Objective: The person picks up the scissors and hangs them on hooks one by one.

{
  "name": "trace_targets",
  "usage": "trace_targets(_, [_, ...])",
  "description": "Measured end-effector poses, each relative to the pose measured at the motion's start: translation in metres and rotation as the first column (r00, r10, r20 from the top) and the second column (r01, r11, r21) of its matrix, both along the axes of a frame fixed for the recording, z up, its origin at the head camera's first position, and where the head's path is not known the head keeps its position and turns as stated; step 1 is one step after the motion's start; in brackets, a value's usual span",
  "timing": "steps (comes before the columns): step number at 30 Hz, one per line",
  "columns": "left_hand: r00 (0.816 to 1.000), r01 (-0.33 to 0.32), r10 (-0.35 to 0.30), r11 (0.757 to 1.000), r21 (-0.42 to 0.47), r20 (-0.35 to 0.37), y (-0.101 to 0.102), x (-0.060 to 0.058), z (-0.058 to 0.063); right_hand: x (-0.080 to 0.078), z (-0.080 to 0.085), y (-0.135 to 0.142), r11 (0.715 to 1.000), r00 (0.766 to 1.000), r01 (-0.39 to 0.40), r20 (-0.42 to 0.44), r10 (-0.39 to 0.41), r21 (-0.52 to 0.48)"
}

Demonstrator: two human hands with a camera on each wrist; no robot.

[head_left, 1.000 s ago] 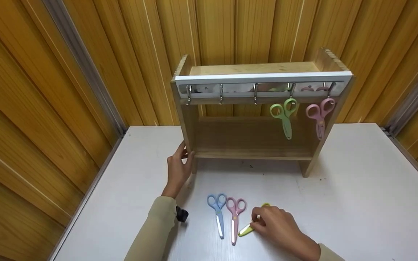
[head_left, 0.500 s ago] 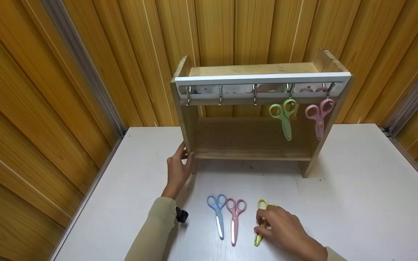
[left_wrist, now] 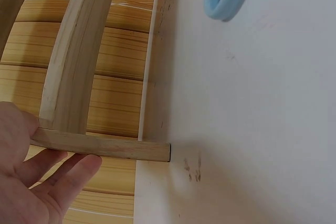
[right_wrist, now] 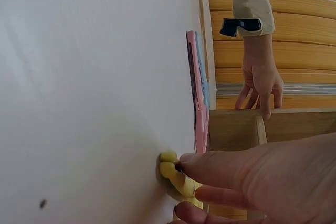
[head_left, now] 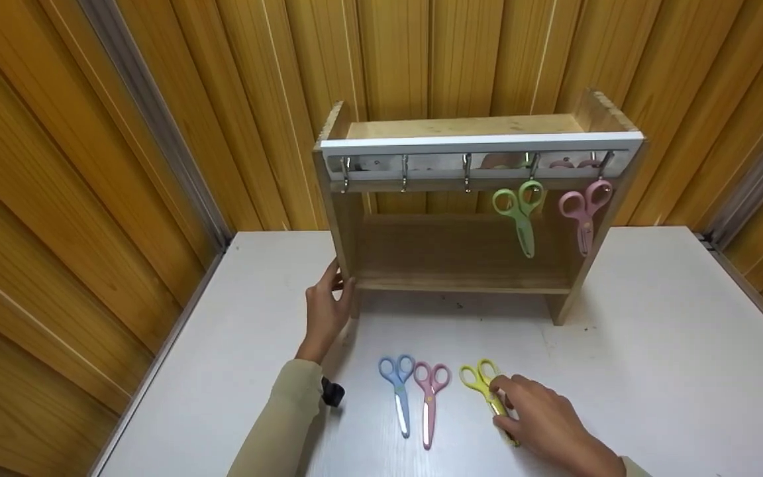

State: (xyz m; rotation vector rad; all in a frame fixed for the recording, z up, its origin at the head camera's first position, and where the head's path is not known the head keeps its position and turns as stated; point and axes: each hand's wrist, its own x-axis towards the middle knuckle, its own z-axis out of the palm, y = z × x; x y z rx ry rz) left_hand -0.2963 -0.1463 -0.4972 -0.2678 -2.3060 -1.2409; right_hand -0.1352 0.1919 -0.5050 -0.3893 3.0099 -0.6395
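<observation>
My left hand grips the lower left side panel of a wooden rack; in the left wrist view its thumb and fingers lie on either side of that panel. On the white table, yellow scissors point their handles toward the rack. My right hand pinches them at the blades, hiding part of them. The right wrist view has the thumb against the yellow blade end. Just left, pink scissors and blue scissors lie side by side.
Across the rack's front runs a rail with several metal hooks. Green scissors and another pink pair hang from the two rightmost hooks. Wood-panelled walls enclose the table's back and sides.
My right hand has moved rightward and turned the yellow scissors on the table, so their blades now point toward the lower right instead of the lower left. My left hand stays put.
</observation>
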Motion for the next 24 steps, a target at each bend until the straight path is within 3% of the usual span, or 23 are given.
trace_targets(6, [1.000, 0.003, -0.003, 1.000, 0.012, 0.014, 0.001, 0.000, 0.002, -0.003, 0.003, 0.012, 0.998, 0.997, 0.063, 0.037, -0.063, 0.012])
trace_targets(15, [1.000, -0.018, 0.018, 1.000, -0.016, -0.022, 0.001, 0.000, 0.001, -0.009, 0.002, 0.025, 0.998, 0.997, 0.064, 0.039, -0.064, -0.005])
trace_targets(24, [1.000, -0.020, 0.020, 1.000, -0.024, 0.000, 0.001, 0.000, 0.000, -0.012, 0.002, 0.027, 0.998, 0.997, 0.060, 0.057, -0.059, -0.009])
